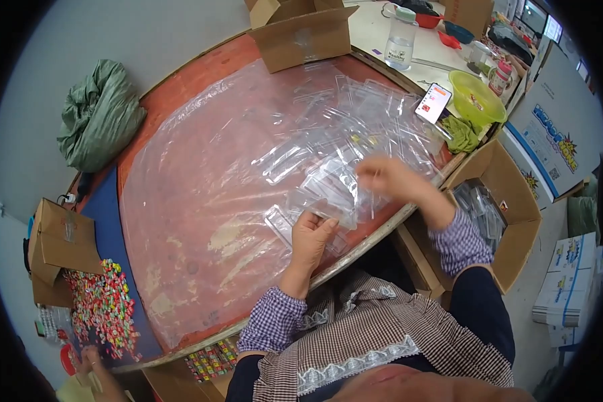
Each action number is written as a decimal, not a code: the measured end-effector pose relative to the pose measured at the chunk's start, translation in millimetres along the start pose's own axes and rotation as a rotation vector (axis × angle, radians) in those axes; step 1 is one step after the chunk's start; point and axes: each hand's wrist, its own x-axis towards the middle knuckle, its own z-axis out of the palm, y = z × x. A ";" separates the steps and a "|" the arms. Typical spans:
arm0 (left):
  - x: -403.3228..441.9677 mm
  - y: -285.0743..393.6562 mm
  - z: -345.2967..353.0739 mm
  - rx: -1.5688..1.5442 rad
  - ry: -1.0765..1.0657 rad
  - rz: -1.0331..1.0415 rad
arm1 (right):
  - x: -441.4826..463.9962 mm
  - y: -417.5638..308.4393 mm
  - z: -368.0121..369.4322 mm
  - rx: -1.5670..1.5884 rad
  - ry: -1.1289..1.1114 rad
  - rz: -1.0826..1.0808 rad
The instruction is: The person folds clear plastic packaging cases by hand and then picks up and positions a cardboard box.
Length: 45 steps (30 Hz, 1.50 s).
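Observation:
My left hand (311, 240) pinches a clear plastic tray (328, 209) at its near edge, just above the table's front side. My right hand (388, 178) is to the right of it, over the pile, its fingers bent and smeared by motion; whether they hold anything does not show. Under and beyond both hands spreads a loose heap of clear plastic trays (281, 161), overlapping at many angles. Two small yellow bits (359, 139) show among them. A clear plastic sheet (201, 194) covers the red tabletop beneath.
A cardboard box (308, 40) stands at the back. An open carton (516, 248) with clear plastic pieces sits at right. A phone (433, 103), yellow-green basket (477, 99) and bottle (400, 40) lie beyond. At left, another person's hand (95, 362) is near colourful small pieces (107, 308).

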 end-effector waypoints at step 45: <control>-0.3 0.7 0.8 -0.097 -0.024 -0.063 | -38.0 -0.3 13.2 -0.002 0.265 -0.076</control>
